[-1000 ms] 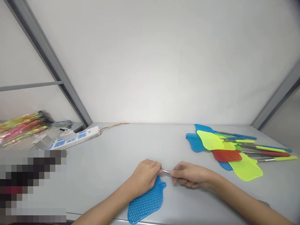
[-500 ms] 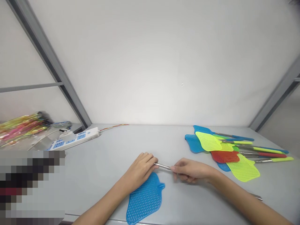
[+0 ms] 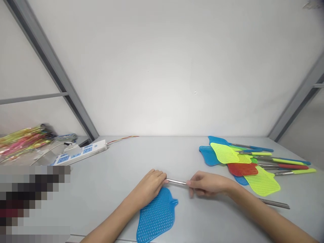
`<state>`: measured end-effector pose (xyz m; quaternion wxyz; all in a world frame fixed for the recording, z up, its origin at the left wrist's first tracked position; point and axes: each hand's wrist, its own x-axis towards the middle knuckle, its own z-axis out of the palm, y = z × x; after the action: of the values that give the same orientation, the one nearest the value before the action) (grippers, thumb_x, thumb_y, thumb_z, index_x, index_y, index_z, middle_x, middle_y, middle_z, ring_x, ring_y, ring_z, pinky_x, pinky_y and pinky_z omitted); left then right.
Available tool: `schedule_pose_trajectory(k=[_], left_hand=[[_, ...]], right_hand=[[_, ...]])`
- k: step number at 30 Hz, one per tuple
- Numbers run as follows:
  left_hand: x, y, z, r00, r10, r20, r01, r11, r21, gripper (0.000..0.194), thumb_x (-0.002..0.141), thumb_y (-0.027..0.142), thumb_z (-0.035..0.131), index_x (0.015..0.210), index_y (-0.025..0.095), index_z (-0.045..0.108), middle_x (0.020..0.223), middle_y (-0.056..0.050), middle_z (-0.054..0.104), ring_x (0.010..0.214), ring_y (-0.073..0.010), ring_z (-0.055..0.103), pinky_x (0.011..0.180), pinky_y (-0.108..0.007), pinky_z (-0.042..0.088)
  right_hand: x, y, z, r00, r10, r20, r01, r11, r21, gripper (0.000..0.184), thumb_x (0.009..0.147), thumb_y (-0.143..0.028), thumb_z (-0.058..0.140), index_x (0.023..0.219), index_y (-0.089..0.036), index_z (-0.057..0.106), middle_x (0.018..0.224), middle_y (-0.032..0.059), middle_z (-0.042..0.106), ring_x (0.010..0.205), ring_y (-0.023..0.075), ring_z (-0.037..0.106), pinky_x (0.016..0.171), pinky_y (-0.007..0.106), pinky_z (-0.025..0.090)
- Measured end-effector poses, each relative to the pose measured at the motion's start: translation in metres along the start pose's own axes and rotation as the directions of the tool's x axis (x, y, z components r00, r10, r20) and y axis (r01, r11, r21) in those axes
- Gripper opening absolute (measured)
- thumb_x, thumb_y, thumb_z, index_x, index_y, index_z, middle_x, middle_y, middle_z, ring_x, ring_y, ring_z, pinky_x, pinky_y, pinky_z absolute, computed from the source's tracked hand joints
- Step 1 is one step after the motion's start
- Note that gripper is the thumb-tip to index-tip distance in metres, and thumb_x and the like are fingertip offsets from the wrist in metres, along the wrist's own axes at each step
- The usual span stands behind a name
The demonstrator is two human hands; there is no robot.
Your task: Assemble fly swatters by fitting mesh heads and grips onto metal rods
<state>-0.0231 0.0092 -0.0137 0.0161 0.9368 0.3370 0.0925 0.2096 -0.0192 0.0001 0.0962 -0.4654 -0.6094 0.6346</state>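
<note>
Counter [image 3: 106, 192] with a smooth, pale grey top runs back to a plain whitish wall [image 3: 164, 74], which has a small mark [image 3: 195, 92] low on it. Grey metal posts [image 3: 64, 82] slant at both sides, and a crossbar [image 3: 32, 98] meets the left one. A slim metal rod [image 3: 176, 182] lies between the two hands above the near middle of the surface: the left hand [image 3: 152, 185] has its grip closed on one end, and the right hand [image 3: 207, 184] pinches the other between thumb and fingers. Below the left hand, and partly covered by it, is a blue perforated swatter head [image 3: 157, 216]. To the right, swatters [image 3: 226, 153] in blue, yellow-green, green and red overlap in a pile, handles pointing right; nearer, a metal tube [image 3: 277, 204] is partly hidden by the right forearm. A white power strip [image 3: 84, 153] sits at the left, near plastic-wrapped colourful bundles [image 3: 27, 140], while the lower left corner is pixelated
</note>
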Motion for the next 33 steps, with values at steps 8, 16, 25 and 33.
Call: schedule_pose_trajectory(k=[8, 16, 25, 33], left_hand=[[-0.004, 0.008, 0.004, 0.999, 0.047, -0.011, -0.047, 0.999, 0.027, 0.020, 0.085, 0.015, 0.032, 0.067, 0.017, 0.041, 0.068, 0.000, 0.050, 0.062, -0.0132, 0.041, 0.062, -0.026, 0.032], [-0.007, 0.012, 0.005, 1.000, 0.018, -0.025, -0.017, 0.999, 0.039, 0.016, 0.080, 0.009, 0.034, 0.069, 0.017, 0.042, 0.064, 0.000, 0.049, 0.060, -0.0137, 0.042, 0.062, -0.027, 0.033], [-0.006, 0.020, 0.006, 0.999, 0.022, -0.027, -0.021, 0.999, 0.039, 0.016, 0.080, 0.010, 0.034, 0.068, 0.017, 0.041, 0.063, -0.001, 0.049, 0.060, -0.0144, 0.044, 0.061, -0.028, 0.034], [-0.006, 0.023, 0.008, 0.999, 0.039, -0.009, -0.038, 0.998, 0.040, 0.015, 0.080, 0.009, 0.035, 0.069, 0.018, 0.041, 0.064, 0.000, 0.050, 0.059, -0.0140, 0.044, 0.061, -0.027, 0.034]], right_hand=[[0.008, 0.010, 0.003, 0.995, 0.027, 0.099, -0.043, 0.986, 0.161, 0.035, 0.074, -0.044, 0.045, 0.068, -0.012, 0.057, 0.044, -0.0083, 0.033, 0.026, 0.0004, 0.020, 0.023, 0.016, 0.009], [0.011, 0.009, 0.017, 0.999, -0.031, -0.012, 0.033, 0.987, 0.159, 0.035, 0.073, -0.044, 0.047, 0.066, -0.011, 0.057, 0.042, -0.0087, 0.032, 0.026, -0.0003, 0.019, 0.023, 0.015, 0.008], [0.011, 0.010, 0.019, 0.999, -0.013, -0.034, 0.018, 0.991, 0.135, 0.037, 0.072, -0.046, 0.048, 0.065, -0.011, 0.057, 0.042, -0.0084, 0.032, 0.027, -0.0002, 0.019, 0.024, 0.016, 0.008], [0.010, 0.010, 0.022, 0.999, 0.010, -0.034, -0.006, 0.991, 0.136, 0.037, 0.071, -0.047, 0.048, 0.064, -0.012, 0.056, 0.042, -0.0087, 0.031, 0.027, -0.0003, 0.018, 0.025, 0.016, 0.007]])
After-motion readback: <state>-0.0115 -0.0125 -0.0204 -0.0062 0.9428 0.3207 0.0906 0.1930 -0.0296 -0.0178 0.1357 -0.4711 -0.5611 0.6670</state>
